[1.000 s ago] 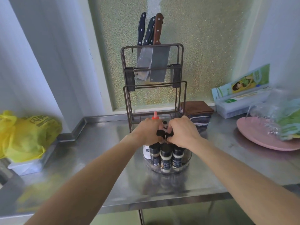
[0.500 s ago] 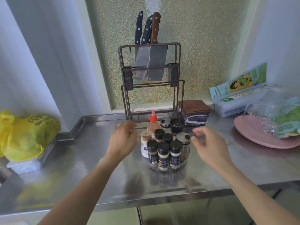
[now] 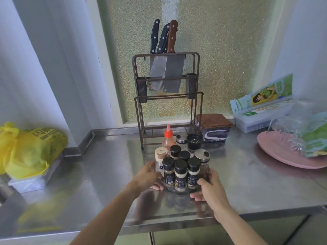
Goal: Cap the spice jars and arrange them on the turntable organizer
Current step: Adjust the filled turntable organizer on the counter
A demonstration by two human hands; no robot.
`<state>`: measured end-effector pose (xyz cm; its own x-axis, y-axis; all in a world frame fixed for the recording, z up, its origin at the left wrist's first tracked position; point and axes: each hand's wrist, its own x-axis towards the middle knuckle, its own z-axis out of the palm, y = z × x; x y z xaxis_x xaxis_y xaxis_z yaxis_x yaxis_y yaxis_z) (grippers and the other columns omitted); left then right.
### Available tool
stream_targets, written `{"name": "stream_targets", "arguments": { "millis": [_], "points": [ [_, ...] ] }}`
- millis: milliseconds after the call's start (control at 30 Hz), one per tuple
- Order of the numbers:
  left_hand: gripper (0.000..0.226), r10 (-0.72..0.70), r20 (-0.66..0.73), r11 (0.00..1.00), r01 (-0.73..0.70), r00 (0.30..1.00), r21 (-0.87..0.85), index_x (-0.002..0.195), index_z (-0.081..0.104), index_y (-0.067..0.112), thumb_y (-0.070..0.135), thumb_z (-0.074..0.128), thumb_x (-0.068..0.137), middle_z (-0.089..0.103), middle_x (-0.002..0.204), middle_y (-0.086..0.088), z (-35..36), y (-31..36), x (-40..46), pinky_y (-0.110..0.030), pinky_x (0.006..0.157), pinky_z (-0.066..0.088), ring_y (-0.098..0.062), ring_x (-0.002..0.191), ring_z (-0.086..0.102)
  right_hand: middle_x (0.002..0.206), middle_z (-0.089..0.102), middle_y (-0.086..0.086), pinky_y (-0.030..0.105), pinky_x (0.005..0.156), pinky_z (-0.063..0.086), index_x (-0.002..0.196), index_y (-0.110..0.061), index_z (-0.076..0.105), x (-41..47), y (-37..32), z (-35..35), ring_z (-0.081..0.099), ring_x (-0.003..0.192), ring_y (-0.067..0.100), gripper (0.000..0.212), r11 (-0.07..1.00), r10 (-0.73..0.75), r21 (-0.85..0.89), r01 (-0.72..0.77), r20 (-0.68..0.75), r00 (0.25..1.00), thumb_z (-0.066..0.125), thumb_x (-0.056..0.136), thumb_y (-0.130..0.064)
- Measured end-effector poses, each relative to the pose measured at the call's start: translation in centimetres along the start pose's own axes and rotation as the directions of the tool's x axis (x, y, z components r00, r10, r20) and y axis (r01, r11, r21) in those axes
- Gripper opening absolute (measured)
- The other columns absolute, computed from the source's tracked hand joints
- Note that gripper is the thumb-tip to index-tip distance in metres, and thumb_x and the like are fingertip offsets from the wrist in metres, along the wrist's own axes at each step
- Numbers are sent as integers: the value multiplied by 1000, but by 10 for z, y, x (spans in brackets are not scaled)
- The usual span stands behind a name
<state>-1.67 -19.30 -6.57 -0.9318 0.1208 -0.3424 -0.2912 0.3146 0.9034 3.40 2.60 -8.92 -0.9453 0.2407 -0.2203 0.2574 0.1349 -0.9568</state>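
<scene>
With both hands low in the frame's centre, the left hand (image 3: 146, 175) and right hand (image 3: 210, 189) cup opposite sides of the clear turntable organizer (image 3: 178, 189), fingers curled against its rim (no pinch visible). It sits on the steel counter (image 3: 99, 174), centre frame. On it: three black-capped spice jars (image 3: 180, 171) in front, more capped jars behind, an orange-tipped bottle (image 3: 167, 138) at the back. Behind stands the knife rack (image 3: 167, 80). Pink plate (image 3: 283, 152) at right, yellow bag (image 3: 26, 149) at left.
</scene>
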Motion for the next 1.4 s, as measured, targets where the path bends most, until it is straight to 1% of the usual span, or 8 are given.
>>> {"name": "stream_targets", "arguments": {
  "millis": [133, 233, 333, 600, 767, 967, 1133, 1400],
  "points": [
    [43, 16, -2, 1000, -16, 1000, 21, 137, 39, 10, -4, 44, 96, 72, 63, -13, 3, 0, 4, -30, 58, 62, -24, 55, 71, 111, 65, -6, 45, 73, 66, 141, -29, 38, 6, 4, 3, 79, 68, 35, 44, 999, 15, 39, -14, -18, 1000, 43, 103, -7],
    [48, 35, -25, 999, -35, 999, -1, 141, 37, 11, -5, 43, 96, 72, 85, -25, 4, -2, 6, -33, 56, 62, -30, 58, 71, 117, 64, 2, 49, 76, 65, 141, -25, 42, 10, 4, 5, 79, 65, 36, 42, 998, 17, 68, -14, -49, 999, 41, 104, -5],
    [53, 51, -40, 998, -52, 998, -25, 144, 38, 13, -6, 43, 94, 72, 98, -30, 4, -5, 4, -37, 57, 62, -36, 64, 73, 103, 66, -7, 50, 75, 65, 131, -25, 47, 11, 0, 4, 78, 62, 36, 35, 998, -5, 61, 9, -66, 998, 43, 104, -3],
    [54, 140, -147, 989, -145, 979, -22, 140, 45, 16, -9, 46, 92, 65, 104, 8, -19, -7, -16, -42, 66, 64, -46, 71, 75, 106, 75, 12, 39, 68, 65, 119, -30, 48, 4, -14, 21, 78, 59, 31, 30, 998, -64, 12, 64, 7, 998, 43, 104, -4],
    [51, 165, -268, 983, -179, 949, -31, 137, 52, 13, -7, 49, 90, 68, 130, -4, -67, -22, -28, -37, 58, 60, -39, 60, 74, 105, 75, 8, 39, 68, 66, 123, -29, 50, 3, -38, 62, 78, 62, 31, 31, 993, -120, 0, 121, 119, 986, 45, 105, -4],
    [51, 96, -414, 988, -138, 905, -74, 133, 55, 16, -2, 52, 85, 74, 116, -11, -134, -42, -45, -47, 70, 63, -41, 64, 75, 97, 68, -11, 45, 75, 66, 119, -29, 48, 12, -65, 136, 79, 66, 34, 24, 989, -137, -6, 145, 290, 947, 44, 107, -8],
    [50, 30, -521, 979, -131, 853, -159, 133, 51, 10, -10, 49, 88, 76, 95, -19, -182, -48, -35, -38, 59, 60, -35, 58, 73, 101, 68, 0, 48, 76, 65, 115, -28, 46, 37, -97, 198, 77, 79, 46, 23, 979, -157, -55, 195, 402, 902, 39, 107, -7],
    [70, -13, -550, 971, -121, 835, -208, 136, 47, 8, 0, 50, 67, 78, 80, -25, -234, -57, 37, -56, 77, 64, -41, 66, 75, 103, 70, 4, 47, 76, 65, 126, -27, 46, 117, -122, 266, 77, 70, 40, 28, 960, -156, -130, 249, 492, 856, 37, 106, -9]
  ]
}}
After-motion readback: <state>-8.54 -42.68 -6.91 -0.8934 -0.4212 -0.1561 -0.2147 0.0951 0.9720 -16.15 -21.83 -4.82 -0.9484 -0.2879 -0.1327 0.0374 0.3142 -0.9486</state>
